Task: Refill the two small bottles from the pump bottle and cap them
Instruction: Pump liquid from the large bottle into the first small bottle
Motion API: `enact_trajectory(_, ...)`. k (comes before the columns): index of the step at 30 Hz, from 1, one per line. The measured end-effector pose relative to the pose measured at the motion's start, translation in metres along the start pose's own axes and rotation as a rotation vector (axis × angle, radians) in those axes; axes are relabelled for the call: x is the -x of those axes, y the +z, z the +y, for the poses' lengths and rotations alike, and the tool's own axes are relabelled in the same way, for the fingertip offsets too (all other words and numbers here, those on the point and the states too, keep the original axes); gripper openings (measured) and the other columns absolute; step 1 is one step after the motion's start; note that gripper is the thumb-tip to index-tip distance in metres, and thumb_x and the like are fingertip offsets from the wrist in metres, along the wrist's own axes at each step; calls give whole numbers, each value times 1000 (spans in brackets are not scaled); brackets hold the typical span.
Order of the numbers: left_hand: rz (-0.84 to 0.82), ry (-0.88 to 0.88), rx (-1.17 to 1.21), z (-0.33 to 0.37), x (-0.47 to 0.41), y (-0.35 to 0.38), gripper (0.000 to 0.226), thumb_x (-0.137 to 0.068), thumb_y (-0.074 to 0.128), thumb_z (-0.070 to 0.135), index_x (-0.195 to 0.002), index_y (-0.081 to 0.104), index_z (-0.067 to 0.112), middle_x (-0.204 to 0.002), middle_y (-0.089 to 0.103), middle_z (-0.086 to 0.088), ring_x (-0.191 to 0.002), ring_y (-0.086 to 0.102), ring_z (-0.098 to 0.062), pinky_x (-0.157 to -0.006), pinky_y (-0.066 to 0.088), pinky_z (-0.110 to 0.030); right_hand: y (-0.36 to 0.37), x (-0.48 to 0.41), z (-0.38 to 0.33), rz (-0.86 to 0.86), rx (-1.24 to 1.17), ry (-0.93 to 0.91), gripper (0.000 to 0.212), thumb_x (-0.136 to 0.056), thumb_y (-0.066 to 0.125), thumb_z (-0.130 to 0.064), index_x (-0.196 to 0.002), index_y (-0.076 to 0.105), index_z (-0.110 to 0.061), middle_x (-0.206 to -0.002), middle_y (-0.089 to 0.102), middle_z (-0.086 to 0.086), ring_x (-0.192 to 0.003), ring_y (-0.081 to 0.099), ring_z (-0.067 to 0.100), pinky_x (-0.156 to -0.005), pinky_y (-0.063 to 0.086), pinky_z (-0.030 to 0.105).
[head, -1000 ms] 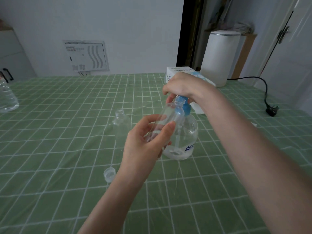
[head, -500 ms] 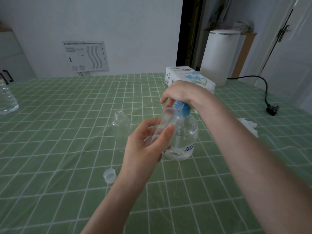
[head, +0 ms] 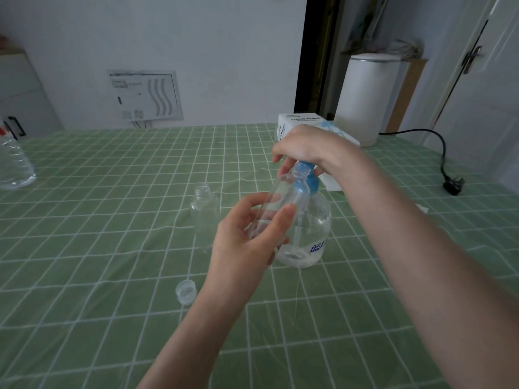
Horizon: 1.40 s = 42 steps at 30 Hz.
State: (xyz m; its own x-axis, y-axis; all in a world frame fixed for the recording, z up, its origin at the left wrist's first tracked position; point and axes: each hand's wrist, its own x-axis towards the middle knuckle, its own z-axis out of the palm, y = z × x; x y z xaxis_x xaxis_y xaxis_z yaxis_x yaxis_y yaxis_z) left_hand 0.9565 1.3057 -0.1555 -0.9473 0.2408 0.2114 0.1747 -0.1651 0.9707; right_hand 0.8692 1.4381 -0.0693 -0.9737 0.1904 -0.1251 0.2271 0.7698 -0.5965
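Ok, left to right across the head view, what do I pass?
In order: large clear bottle, loose cap, uncapped small bottle, pump bottle, white bin, black plug. The held bottle and tissue box overlap the pump bottle: omitted.

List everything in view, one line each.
held small bottle: one, clear, tilted, mouth at the pump spout
standing small bottle: one, clear, uncapped, left of the pump bottle
pump bottle: one, clear with blue pump, table centre
cap: one, clear, on the cloth nearer the camera
tissue box: one, white, behind the pump bottle
canister: one, white, far right
plug: one, black, right edge
large bottle: one, clear, left edge
tablecloth: one, green checked, over table
left hand: one, grips the held small bottle
right hand: one, curled over the pump head
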Motion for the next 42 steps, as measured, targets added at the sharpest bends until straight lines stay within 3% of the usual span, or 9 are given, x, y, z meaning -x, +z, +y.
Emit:
enact_trajectory(4, -8, 0, 1, 0, 1, 0, 27, -66, 66, 42, -89, 67, 27, -73, 68, 8, -61, 63, -11, -43, 42, -14, 2, 0, 2, -10, -36, 1, 14, -91, 54, -19, -95, 67, -16, -118, 67, 13, -110, 64, 32, -91, 53, 42)
enact_trajectory(8, -4, -10, -16, -2, 2, -1, 36, -65, 66, 43, -93, 66, 21, -73, 69, 7, -61, 63, -10, -42, 41, -15, 8, -1, 7, -24, -45, 14, 28, -91, 55, -17, -115, 68, -8, -118, 67, 16, -111, 63, 34, -90, 51, 41)
enact_trajectory(17, 0, -5, -13, -1, 0, 0, 38, -63, 66, 46, -93, 66, 24, -75, 70, 8, -62, 65, -10, -44, 41, -14, 2, -1, 2, 0, -1, -17, 34, -90, 54, -21, -120, 63, -9, -118, 70, 16, -98, 62, 24, -70, 44, 30)
enact_trajectory(21, 1, -4, -17, -1, 0, 0, 37, -63, 66, 47, -94, 66, 26, -77, 70, 9, -63, 67, -10, -44, 42, -14, 0, 0, 2, 4, 17, -6, 27, -90, 54, -22, -113, 65, -12, -115, 71, 13, -108, 65, 30, -82, 51, 36)
enact_trajectory(25, 3, -6, -16, -1, 0, 0, 35, -62, 66, 47, -92, 66, 27, -75, 70, 10, -62, 66, -10, -44, 42, -14, 2, 0, 2, -20, -12, 1, 13, -90, 54, -21, -94, 66, -16, -119, 67, 12, -111, 64, 31, -73, 49, 32)
enact_trajectory(33, 12, -11, -37, -3, 2, -1, 38, -63, 66, 45, -93, 66, 22, -74, 70, 7, -59, 64, -11, -42, 41, -16, 11, 1, 8, -28, -34, -6, 14, -92, 54, -18, -83, 65, -17, -125, 64, 13, -111, 61, 33, -94, 51, 41)
enact_trajectory(36, 9, -15, -33, -3, 1, -1, 37, -63, 66, 44, -93, 66, 22, -74, 69, 6, -60, 64, -12, -43, 41, -15, 9, 2, 6, -18, -20, -4, 16, -92, 54, -19, -77, 61, -20, -124, 64, 13, -109, 62, 33, -90, 52, 42)
enact_trajectory(40, 9, -4, -36, -1, 0, -1, 35, -64, 66, 45, -92, 67, 25, -75, 70, 7, -61, 65, -10, -45, 43, -14, 3, 1, 1, -7, 52, -10, 21, -91, 53, -21, -104, 68, -12, -120, 69, 14, -100, 62, 26, -69, 47, 31)
enact_trajectory(42, 7, -2, -33, 0, 0, -1, 36, -63, 66, 45, -93, 67, 25, -77, 70, 7, -61, 65, -10, -45, 43, -15, 1, 0, -2, -9, 67, -9, 32, -91, 53, -22, -119, 64, -9, -117, 71, 13, -104, 63, 27, -75, 49, 33)
